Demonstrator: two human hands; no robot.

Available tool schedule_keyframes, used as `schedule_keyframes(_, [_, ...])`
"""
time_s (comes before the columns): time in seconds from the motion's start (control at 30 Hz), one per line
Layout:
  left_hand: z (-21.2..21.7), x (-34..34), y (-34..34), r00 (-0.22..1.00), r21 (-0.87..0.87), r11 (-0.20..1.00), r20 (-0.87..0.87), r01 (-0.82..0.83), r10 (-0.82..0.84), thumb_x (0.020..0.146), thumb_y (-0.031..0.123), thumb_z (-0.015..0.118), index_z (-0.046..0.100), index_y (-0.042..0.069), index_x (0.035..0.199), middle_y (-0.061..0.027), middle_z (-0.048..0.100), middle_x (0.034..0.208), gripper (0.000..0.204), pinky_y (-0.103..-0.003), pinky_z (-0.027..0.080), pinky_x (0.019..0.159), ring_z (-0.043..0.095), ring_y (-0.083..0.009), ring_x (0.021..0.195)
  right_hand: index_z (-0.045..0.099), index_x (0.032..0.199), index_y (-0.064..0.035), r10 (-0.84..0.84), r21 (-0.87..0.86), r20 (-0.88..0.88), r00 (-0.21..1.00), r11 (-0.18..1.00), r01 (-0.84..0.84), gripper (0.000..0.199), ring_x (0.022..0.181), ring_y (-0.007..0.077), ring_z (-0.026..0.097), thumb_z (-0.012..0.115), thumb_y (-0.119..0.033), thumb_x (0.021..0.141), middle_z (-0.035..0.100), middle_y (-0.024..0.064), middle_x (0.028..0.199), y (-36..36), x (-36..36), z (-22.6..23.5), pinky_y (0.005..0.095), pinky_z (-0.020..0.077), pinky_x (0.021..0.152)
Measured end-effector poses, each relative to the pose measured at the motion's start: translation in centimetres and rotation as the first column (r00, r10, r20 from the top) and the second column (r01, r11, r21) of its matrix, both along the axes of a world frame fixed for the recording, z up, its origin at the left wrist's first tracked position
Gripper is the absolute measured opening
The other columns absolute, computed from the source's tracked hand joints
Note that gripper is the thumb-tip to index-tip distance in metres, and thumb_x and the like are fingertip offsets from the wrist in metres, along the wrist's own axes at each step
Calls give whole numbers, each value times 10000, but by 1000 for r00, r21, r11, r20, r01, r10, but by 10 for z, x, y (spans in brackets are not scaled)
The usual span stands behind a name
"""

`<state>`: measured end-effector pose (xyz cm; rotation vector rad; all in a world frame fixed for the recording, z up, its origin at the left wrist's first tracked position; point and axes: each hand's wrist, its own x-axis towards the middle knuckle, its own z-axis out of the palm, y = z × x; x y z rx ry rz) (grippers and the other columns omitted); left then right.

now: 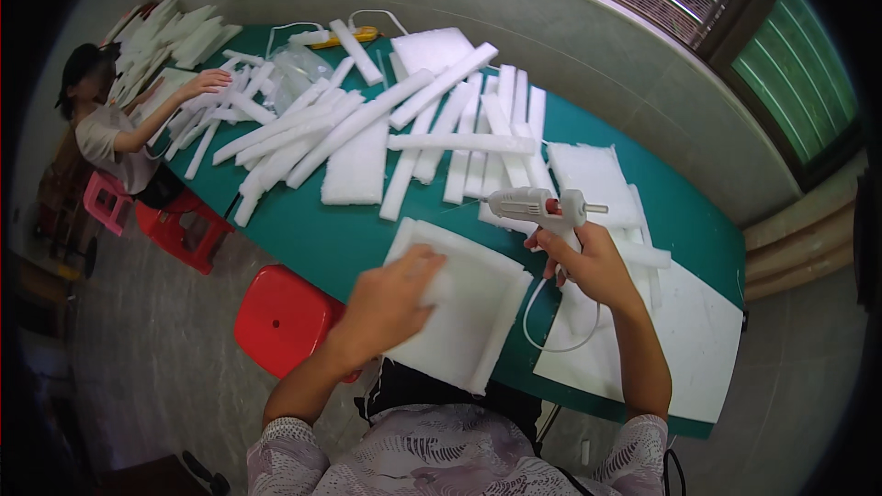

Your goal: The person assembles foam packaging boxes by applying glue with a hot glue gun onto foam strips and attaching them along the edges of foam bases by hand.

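Observation:
A white hot glue gun (533, 206) is gripped in my right hand (583, 262), its nozzle pointing left above the foam pieces. From the nozzle a thin thread of glue seems to trail, and a glue stick end sticks out at the back. In front of me lies a square white foam panel (459, 312) with raised foam strips along its far and right edges. Over the panel's left side is my left hand (390, 298), slightly blurred, fingers stretched out and thumb apart. Whether it touches the panel I cannot tell; it hides part of that left edge.
Many white foam strips (358, 138) lie piled across the green table (680, 193). A white board (689, 331) covers the right end. The gun's white cord (560, 350) loops beside the panel. Red stools (280, 317) stand at left, where another person (119, 142) works.

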<state>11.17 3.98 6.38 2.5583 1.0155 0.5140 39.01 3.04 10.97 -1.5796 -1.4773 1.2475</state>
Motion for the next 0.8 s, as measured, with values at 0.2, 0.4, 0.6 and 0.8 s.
schedule_keyframes(0.2, [-22, -34, 44, 841, -233, 904, 340, -358, 421, 786, 115, 685, 590, 8, 1097, -135, 638, 991, 343, -336, 489, 749, 623, -277, 844, 539, 1163, 7, -290, 30, -216, 932, 952, 303, 370, 824, 163, 639, 508, -305, 965, 625, 98, 1028, -51, -1, -39, 275, 527, 651])
schedule_keyframes(0.4, [-33, -37, 49, 794, -568, 781, 334, -261, 508, 810, 113, 670, 574, 8, 1121, -60, 646, 993, 342, -282, 484, 701, 578, -120, 769, 549, 1139, 5, -370, 95, -194, 908, 915, 393, 374, 923, 167, 635, 484, -328, 982, 625, 94, 1048, -68, -17, -68, 282, 507, 774])
schedule_keyframes(0.6, [-32, -32, 49, 794, -613, 765, 356, -198, 492, 807, 89, 654, 565, 16, 1140, -42, 636, 1010, 352, -265, 492, 684, 574, -116, 772, 558, 1161, 66, -444, 91, -269, 855, 872, 481, 407, 852, 182, 656, 539, -284, 954, 659, 136, 980, -65, -28, -78, 294, 517, 730])
schedule_keyframes(0.8, [-34, -29, 50, 820, -523, 825, 362, -215, 443, 797, 78, 653, 570, 7, 1123, -61, 646, 977, 343, -284, 491, 737, 583, -132, 816, 549, 1117, 16, -395, 99, -229, 889, 900, 425, 342, 939, 190, 637, 492, -293, 982, 613, 111, 1063, -66, -26, -84, 294, 524, 788])
